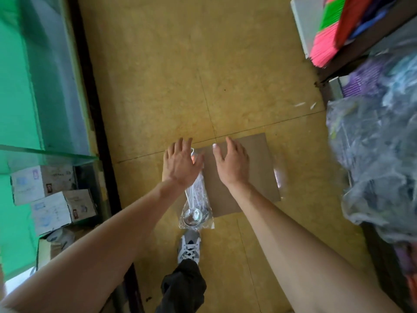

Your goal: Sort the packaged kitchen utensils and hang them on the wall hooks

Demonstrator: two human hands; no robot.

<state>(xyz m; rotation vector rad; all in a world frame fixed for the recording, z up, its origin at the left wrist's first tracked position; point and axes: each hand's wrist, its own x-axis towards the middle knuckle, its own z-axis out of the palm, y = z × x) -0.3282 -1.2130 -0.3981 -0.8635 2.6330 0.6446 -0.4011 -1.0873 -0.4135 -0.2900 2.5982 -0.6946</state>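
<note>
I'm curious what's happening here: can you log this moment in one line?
left hand: open, over packaged ladle | right hand: open, over cardboard | hung: nothing yet

A shop: glass counter (48,152), shelves of bagged goods (379,141)

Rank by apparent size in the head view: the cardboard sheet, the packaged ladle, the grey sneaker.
1. Cardboard sheet, flat on the floor, partly hidden by both hands.
2. Packaged ladle, in clear plastic, long and narrow.
3. Grey sneaker, partly covered by the trouser leg, so its full size is unsure.
</note>
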